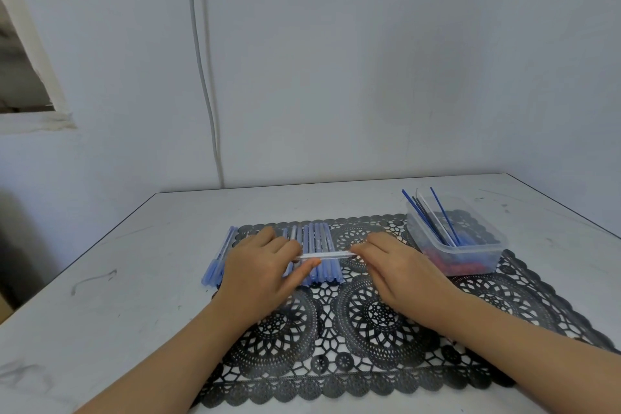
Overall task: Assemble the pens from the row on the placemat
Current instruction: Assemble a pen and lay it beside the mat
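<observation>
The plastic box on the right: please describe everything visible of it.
The plastic box is translucent, rectangular with rounded corners, lidless. It stands upright on the black lace placemat, at its far right corner. Thin refills, mostly blue, one white, lean inside and stick out over its rim; small blue and red pieces lie on its bottom. Nothing else touches it.

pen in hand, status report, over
Grip: left hand and right hand each hold an end of the clear pen barrel, held crosswise over the row of pens. Nothing in the way; refill tub off to the right.
</observation>
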{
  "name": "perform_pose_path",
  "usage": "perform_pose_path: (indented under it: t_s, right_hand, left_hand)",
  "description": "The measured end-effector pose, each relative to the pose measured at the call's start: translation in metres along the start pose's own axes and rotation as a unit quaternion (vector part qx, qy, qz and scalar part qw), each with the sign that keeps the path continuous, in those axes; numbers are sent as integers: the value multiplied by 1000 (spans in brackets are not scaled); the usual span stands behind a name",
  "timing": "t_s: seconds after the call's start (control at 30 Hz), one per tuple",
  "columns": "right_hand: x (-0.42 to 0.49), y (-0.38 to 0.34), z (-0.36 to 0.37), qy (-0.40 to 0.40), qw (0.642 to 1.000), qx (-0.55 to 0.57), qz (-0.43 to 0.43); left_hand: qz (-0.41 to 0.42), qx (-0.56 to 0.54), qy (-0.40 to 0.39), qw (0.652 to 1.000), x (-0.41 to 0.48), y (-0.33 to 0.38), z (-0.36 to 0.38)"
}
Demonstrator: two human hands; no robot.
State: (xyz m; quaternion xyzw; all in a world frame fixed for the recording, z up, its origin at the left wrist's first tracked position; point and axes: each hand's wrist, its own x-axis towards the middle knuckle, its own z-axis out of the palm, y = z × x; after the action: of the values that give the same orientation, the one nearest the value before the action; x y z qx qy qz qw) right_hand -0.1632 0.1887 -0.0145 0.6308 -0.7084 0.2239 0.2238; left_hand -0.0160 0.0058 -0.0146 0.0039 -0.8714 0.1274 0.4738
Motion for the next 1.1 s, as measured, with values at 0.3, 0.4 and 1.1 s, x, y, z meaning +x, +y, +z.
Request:
perform_pose_path:
  t_s: [0.3, 0.4, 1.1]
  right_hand:
    - [1, 1, -6, 12, 1000, 24, 0]
    - [1, 3, -5, 14, 999, 34, 13]
    - [8, 6, -16, -43, 972, 145, 181]
  left_hand:
    - [-2, -16, 7, 1000, -1, -2, 1]
    - [-8, -23, 10, 1000, 0, -1, 1]
    - [-75, -25, 12, 997, 0, -2, -1]
